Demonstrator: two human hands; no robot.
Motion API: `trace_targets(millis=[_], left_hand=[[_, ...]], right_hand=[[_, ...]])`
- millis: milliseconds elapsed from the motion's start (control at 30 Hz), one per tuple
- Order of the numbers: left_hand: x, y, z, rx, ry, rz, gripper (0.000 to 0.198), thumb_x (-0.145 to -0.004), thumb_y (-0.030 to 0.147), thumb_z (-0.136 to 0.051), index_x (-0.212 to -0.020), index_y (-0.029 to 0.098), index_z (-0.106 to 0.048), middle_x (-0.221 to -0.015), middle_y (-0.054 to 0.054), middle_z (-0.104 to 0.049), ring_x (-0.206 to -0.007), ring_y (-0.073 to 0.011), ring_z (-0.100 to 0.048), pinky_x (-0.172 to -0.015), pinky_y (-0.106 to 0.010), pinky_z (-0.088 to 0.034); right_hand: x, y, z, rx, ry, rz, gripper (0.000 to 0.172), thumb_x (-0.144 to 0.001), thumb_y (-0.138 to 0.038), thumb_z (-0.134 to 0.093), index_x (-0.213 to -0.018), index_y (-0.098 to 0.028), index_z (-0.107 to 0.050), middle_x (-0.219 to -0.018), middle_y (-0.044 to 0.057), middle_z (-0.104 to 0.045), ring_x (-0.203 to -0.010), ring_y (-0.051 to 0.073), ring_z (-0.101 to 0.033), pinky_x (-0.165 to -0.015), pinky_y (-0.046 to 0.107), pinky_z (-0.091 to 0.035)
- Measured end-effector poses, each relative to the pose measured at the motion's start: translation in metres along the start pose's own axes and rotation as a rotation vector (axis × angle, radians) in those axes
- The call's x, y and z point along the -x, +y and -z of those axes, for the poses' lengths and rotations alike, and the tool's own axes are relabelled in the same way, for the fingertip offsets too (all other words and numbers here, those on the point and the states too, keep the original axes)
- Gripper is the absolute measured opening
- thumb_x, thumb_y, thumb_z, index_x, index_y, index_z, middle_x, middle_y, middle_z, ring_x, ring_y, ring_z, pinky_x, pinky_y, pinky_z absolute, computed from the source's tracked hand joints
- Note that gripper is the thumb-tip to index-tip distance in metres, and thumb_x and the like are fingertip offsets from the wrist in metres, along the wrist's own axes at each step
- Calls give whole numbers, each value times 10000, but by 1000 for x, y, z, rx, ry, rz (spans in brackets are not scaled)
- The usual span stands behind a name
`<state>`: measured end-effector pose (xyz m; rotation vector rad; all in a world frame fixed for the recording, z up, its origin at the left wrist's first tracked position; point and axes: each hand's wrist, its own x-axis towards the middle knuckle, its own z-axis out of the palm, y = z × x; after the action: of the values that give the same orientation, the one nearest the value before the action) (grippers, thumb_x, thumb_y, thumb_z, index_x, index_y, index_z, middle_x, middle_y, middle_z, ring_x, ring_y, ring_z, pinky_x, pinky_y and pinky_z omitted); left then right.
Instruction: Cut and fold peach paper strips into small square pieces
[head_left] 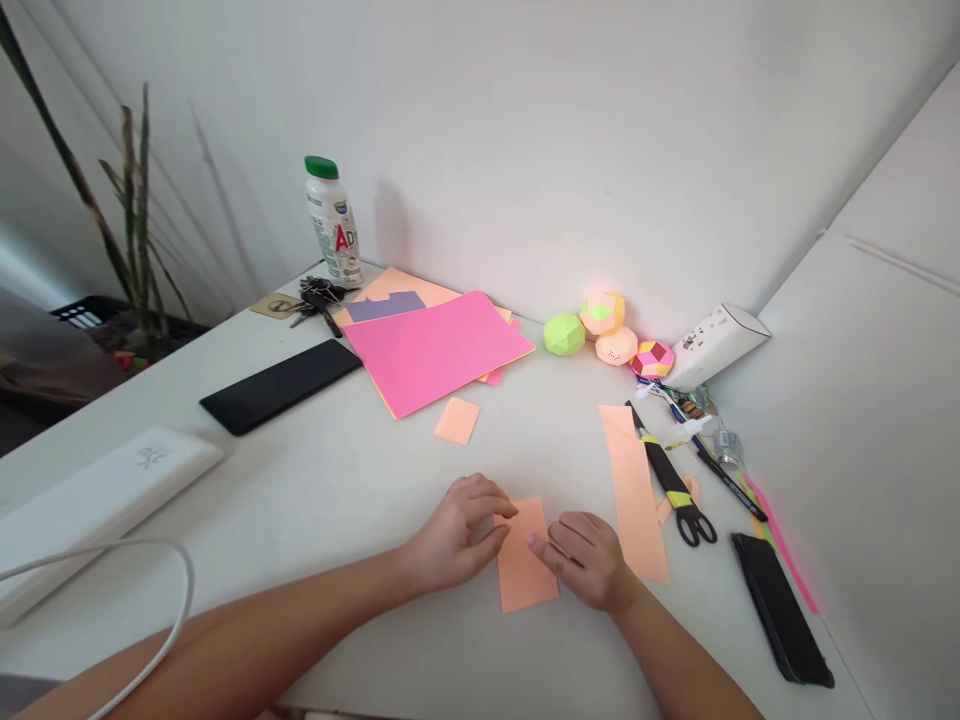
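A peach paper rectangle lies flat on the white table between my hands. My left hand is over its left edge, thumb and fingers apart with nothing between them. At its right edge is my right hand, fingers curled and thumb pointing over the paper; whether anything is inside the curled fingers is hidden. A smaller peach square lies farther back. Right of my right hand is a long peach strip, with black-and-yellow scissors beside it.
Pink sheets, a black case, keys and a bottle stand or lie at the back left. Paper polyhedra and a white box are by the wall. A black pouch is right, a white device left.
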<state>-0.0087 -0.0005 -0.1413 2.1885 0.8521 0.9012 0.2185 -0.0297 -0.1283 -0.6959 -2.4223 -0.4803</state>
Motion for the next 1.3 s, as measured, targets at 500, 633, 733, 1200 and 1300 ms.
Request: trace_targets(millis=[500,633,733,1200,1300], left_hand=[[0,2,-3,27,-75,-80,148,-791,84,-582,-706,195,-632,-736,6,-634,-751,-131,-561,-802,-305,-454],[2,1,-4,-38,-89,-123,180,-825,102,-556,-685,199,-615,-754,-11,-631,-782,-152,-539,-783,-317,-436],[3,2,-3,-70,-82,-152,197,-852,107,-523,-696,198,-602,-764,-15,-629,-780,-148,-531,-774,-308,-433],[-1,-5,2,-357,135,39,245,-873,71,-364,-782,177,-564,-814,-70,-588,-791,-207,-507,-701,-377,-434],[1,-3,1,-386,135,-7,249,-870,52,-369,-818,185,-573,-798,-53,-605,-811,-206,-516,-738,-384,-439]], right_hand=[[-3,-5,-4,-96,-125,51,254,-830,-41,-618,-1034,-190,-641,-619,-27,-514,-640,133,-435,-537,260,-330],[-1,-6,-4,-124,-171,36,258,-849,-61,-603,-1067,-198,-627,-639,-23,-526,-663,137,-458,-557,261,-351],[0,-6,-5,-127,-162,17,311,-842,-50,-605,-1110,-207,-607,-638,-30,-527,-652,133,-461,-550,257,-351],[-5,-15,13,-251,-420,-69,107,-866,-215,-543,-930,-167,-614,-853,73,-647,-867,205,-578,-662,324,-472],[-5,-19,16,-222,-444,-63,123,-856,-167,-514,-923,-158,-616,-847,84,-645,-906,221,-583,-659,322,-482]])
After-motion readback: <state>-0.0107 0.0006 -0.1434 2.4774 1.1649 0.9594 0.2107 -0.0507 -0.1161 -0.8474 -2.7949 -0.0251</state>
